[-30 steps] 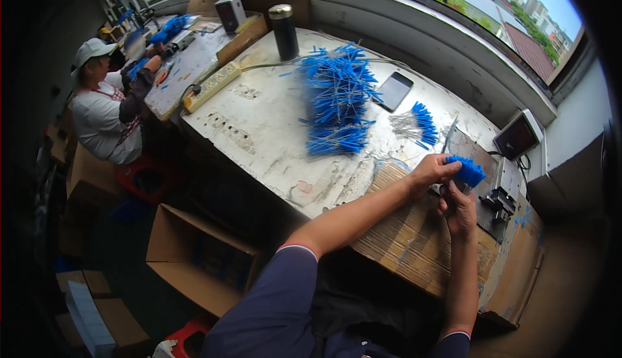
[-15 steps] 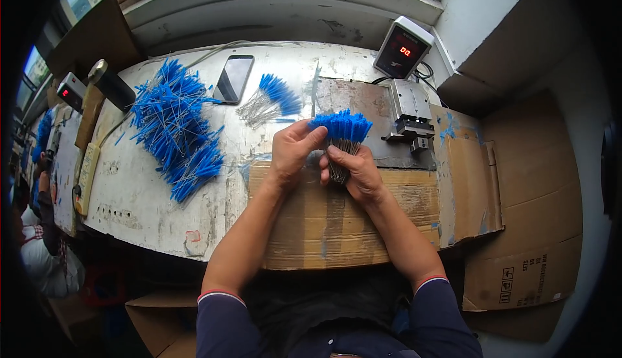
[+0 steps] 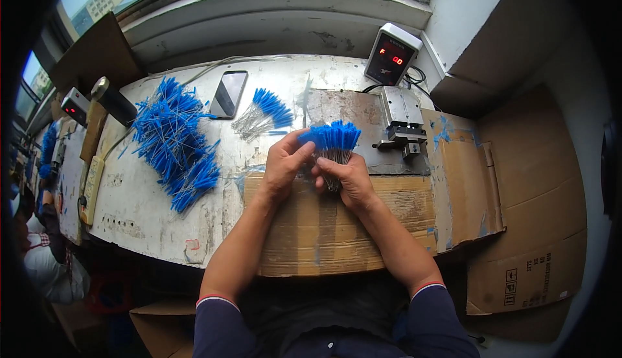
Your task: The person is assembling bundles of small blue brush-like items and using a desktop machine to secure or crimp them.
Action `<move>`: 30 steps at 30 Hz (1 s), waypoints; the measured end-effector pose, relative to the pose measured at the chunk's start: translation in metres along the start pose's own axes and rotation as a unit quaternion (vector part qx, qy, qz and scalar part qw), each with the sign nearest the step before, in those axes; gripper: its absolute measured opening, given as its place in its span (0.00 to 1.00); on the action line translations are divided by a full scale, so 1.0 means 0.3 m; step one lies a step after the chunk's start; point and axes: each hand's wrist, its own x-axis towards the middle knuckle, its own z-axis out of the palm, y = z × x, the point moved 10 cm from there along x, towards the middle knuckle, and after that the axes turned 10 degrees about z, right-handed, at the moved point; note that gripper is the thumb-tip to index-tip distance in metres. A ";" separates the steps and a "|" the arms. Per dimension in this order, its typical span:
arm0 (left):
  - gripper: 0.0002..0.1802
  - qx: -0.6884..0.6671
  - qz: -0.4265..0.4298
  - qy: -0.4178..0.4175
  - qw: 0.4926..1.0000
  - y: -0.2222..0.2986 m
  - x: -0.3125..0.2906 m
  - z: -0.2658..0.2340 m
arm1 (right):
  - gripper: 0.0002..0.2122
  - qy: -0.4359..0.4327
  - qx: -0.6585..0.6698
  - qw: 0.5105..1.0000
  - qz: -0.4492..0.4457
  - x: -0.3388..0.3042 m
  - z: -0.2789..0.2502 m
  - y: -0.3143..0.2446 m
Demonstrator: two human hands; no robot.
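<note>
Since my head view has swung round to face the table squarely, one blue-tipped bundle stays above the cardboard: my right hand gripping its stems, my left hand pinching its left edge, so handling continues. Around lie one heap, one smaller fan, one phone, one metal fixture and two displays; the individual stems I can't count.
</note>
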 end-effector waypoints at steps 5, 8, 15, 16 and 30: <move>0.25 -0.007 0.010 -0.005 1.000 0.035 -0.008 0.022 | 0.08 0.009 0.017 1.000 -0.017 -0.012 0.002 -0.012; 0.26 -0.024 0.002 -0.003 1.000 0.029 -0.012 0.021 | 0.08 0.031 0.001 0.999 -0.009 -0.010 -0.006 0.004; 0.16 -0.030 -0.061 -0.029 0.997 -0.017 -0.031 0.043 | 0.08 0.029 -0.021 0.999 -0.018 -0.009 -0.006 -0.004; 0.16 -0.031 -0.063 -0.029 0.997 -0.024 -0.030 0.044 | 0.09 0.031 -0.031 0.999 -0.013 -0.012 -0.003 -0.004; 0.14 -0.038 -0.028 0.008 0.999 0.000 -0.024 0.023 | 0.11 -0.023 0.010 1.000 0.010 -0.005 0.001 0.000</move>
